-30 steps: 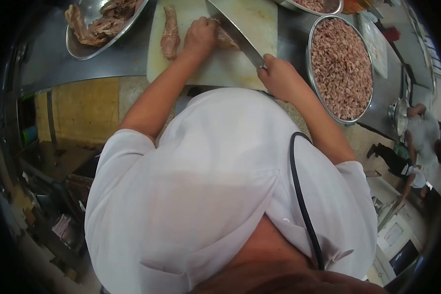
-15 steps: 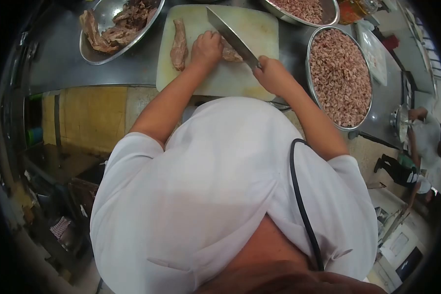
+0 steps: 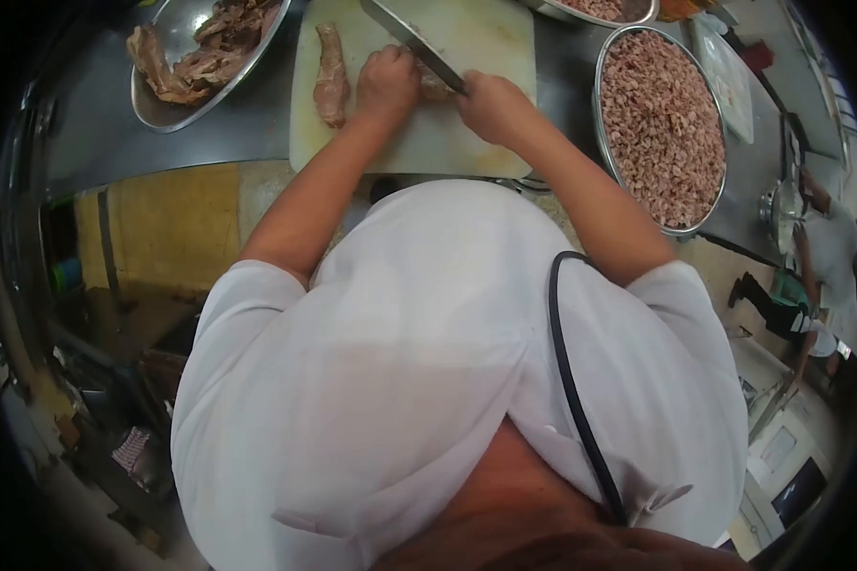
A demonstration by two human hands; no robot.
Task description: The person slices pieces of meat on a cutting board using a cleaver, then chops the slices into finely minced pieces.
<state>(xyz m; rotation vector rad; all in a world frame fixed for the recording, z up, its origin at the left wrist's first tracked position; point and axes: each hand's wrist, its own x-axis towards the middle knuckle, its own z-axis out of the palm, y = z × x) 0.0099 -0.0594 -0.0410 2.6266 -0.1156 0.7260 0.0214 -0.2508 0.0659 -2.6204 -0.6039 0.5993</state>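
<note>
My right hand (image 3: 495,107) is closed round the handle of a large kitchen knife (image 3: 411,40), whose blade slants up to the left. Beneath the blade lies a piece of cooked meat (image 3: 433,86), partly hidden. My left hand (image 3: 388,84) has its fingers curled on the left end of that piece, close to the blade. Left of this hand, a long strip of meat (image 3: 331,78) rests on the white cutting board (image 3: 490,52).
A metal bowl (image 3: 150,112) with large meat pieces stands at the left. To the right is an oval metal tray (image 3: 600,114) heaped with chopped meat (image 3: 662,124), and another such bowl (image 3: 649,11) is behind it. At the far right another person (image 3: 828,243) stands by the counter.
The knife and my right hand have moved left, nearer to my left hand. My left hand stays on the meat. The whole view has shifted slightly.
</note>
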